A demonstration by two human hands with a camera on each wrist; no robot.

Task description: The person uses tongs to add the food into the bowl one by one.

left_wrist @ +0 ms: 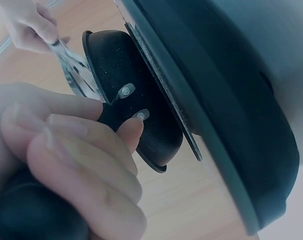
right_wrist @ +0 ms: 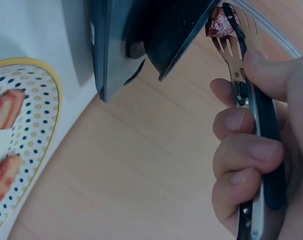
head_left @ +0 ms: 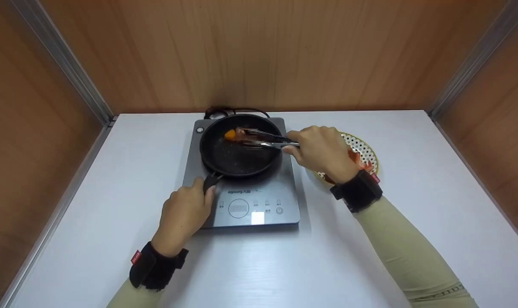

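My left hand grips the black handle of a frying pan, which sits over an induction cooktop. With fingers curled round them, my right hand holds metal tongs with fork-like tips, reaching into the pan from the right. Between those tips a dark reddish piece of meat shows in the right wrist view. Beside it in the pan is a small orange piece, whose kind I cannot tell. The left wrist view shows the pan's riveted outer wall.
Right of the cooktop, a dotted plate with a yellow rim bears reddish meat slices; my right arm partly covers it. A black cable lies behind the cooktop. Wooden panels enclose the white table at the back and sides.
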